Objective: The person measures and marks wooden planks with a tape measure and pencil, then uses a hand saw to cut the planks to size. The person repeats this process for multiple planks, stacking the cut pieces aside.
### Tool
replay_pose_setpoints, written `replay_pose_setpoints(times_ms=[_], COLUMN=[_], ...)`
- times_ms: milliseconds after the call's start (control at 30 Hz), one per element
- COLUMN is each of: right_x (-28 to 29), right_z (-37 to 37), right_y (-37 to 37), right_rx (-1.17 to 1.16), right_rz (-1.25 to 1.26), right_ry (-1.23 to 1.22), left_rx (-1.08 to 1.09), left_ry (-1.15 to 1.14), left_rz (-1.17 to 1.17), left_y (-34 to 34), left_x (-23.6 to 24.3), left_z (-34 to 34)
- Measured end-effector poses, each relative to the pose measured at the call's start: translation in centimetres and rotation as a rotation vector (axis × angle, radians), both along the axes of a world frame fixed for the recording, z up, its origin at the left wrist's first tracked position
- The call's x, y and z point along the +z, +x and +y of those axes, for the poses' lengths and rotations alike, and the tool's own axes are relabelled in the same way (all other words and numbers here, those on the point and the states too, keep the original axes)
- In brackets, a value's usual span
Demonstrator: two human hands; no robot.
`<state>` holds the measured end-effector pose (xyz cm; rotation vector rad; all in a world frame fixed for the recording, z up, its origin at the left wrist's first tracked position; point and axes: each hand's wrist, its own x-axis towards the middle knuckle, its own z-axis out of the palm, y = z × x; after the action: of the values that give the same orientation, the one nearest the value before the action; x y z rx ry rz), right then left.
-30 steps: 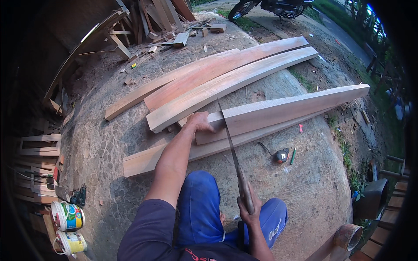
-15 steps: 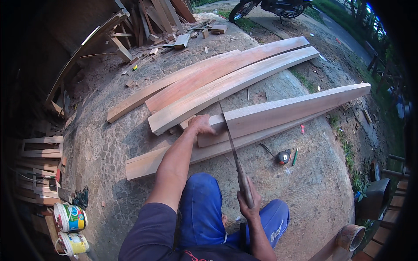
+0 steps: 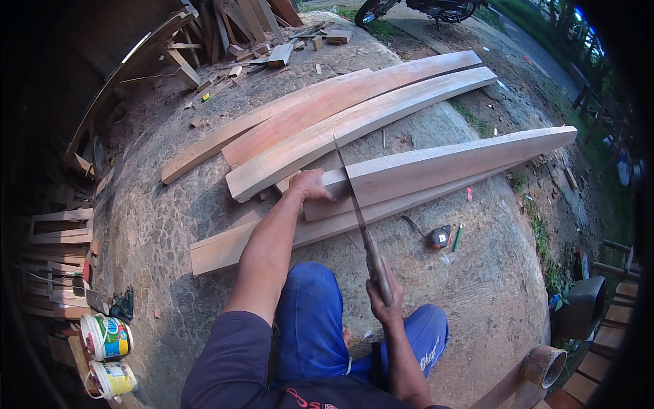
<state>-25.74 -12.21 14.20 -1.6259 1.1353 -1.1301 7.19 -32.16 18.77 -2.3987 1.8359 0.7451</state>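
My left hand [image 3: 312, 185] grips a pale board [image 3: 456, 163] at its near end, where a short squared section shows. The board stands on edge on another plank [image 3: 231, 247]. My right hand [image 3: 385, 294] is closed round the dark handle of a handsaw [image 3: 361, 219], whose long blade crosses the board just right of my left hand, its tip reaching past the far side. A black tape measure [image 3: 439, 237] and a green pencil [image 3: 458, 237] lie on the concrete right of the saw.
More planks [image 3: 368, 112] lie beyond. Offcuts [image 3: 279, 56] and leaning timber are at the back left, a parked motorbike [image 3: 422, 13] at the back. Two buckets [image 3: 105, 341] and stacked frames [image 3: 61, 228] stand left, a metal pipe [image 3: 543, 365] lower right. The concrete [image 3: 163, 259] borders dirt and grass.
My right hand and the saw have pushed forward, away from me, so the blade's tip reaches farther past the board. My left hand keeps its grip on the board.
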Motion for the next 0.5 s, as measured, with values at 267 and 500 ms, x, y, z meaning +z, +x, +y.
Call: replay_pose_setpoints(times_ms=[267,500], right_x=[0.8,-0.4], right_z=[-0.9,-1.2], right_y=[0.5,0.8], right_rx=[-0.02,0.041], right_rz=[-0.025,-0.013], right_ry=[0.033,0.047], left_rx=[-0.007,-0.048], left_ry=[-0.052,0.001], left_rz=[-0.071,-0.033], left_y=[-1.4,0.3], left_x=[-1.2,-0.3], left_z=[1.8,-0.6])
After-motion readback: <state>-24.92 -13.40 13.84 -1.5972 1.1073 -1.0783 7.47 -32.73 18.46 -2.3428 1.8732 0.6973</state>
